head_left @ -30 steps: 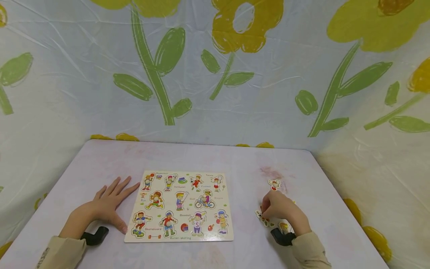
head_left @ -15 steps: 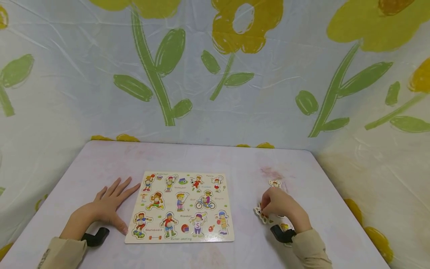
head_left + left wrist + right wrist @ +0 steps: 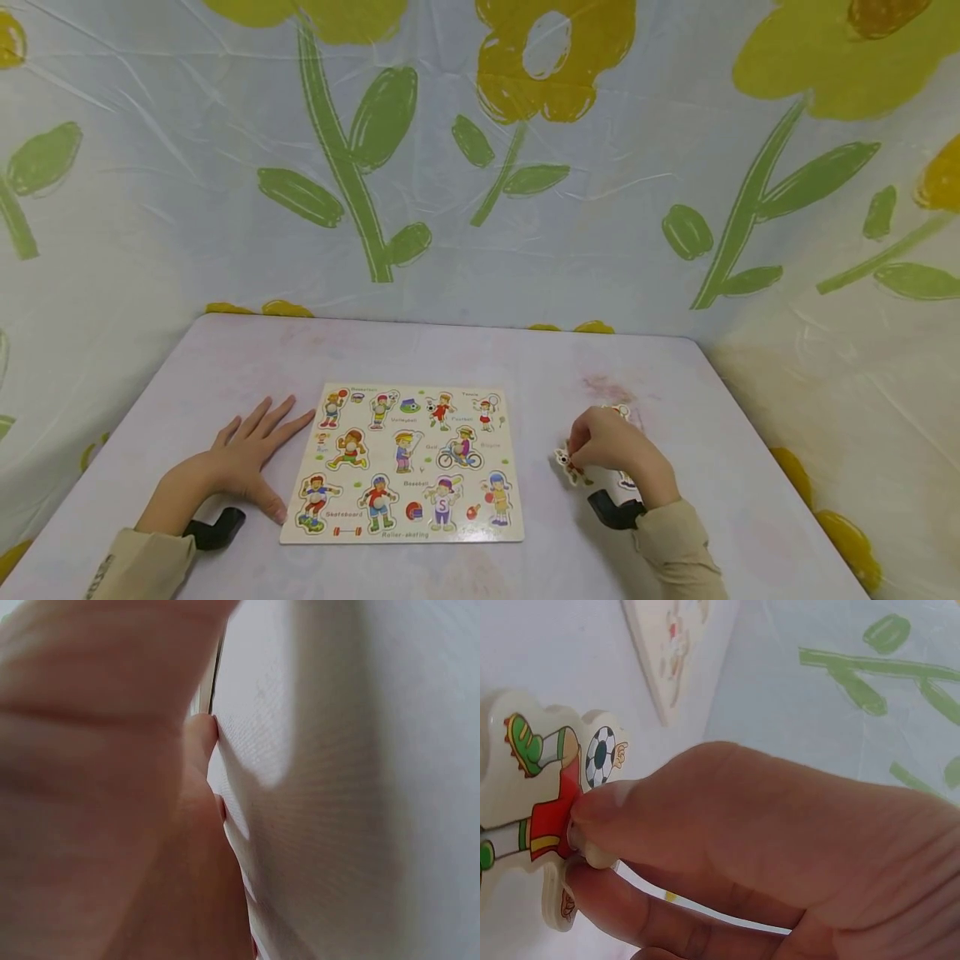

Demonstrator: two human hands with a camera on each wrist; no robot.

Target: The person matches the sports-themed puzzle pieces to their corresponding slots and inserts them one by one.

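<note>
My right hand (image 3: pixel 621 454) pinches the small knob of a wooden puzzle piece (image 3: pixel 547 795) between thumb and fingertip. The piece shows a footballer in red with a football, and is tilted in the right wrist view. Left of that hand lies a wooden puzzle board (image 3: pixel 381 458) with pictures of children doing sports; several figures on it carry knobs. Fingers spread, my left hand (image 3: pixel 238 460) rests on the table just left of the board, its thumb tip and a fingertip right at the board's edge. The left wrist view mostly shows skin and table.
Partly hidden by my right hand, another puzzle piece (image 3: pixel 627 480) lies beneath it and one more piece (image 3: pixel 619 410) beyond it. The white table (image 3: pixel 442 350) ends at a flower-printed cloth (image 3: pixel 600 217). A black wrist device (image 3: pixel 615 510) sits below my right hand.
My right hand has moved slightly left, towards the board, bringing the footballer piece with it. The left hand has stayed in place.
</note>
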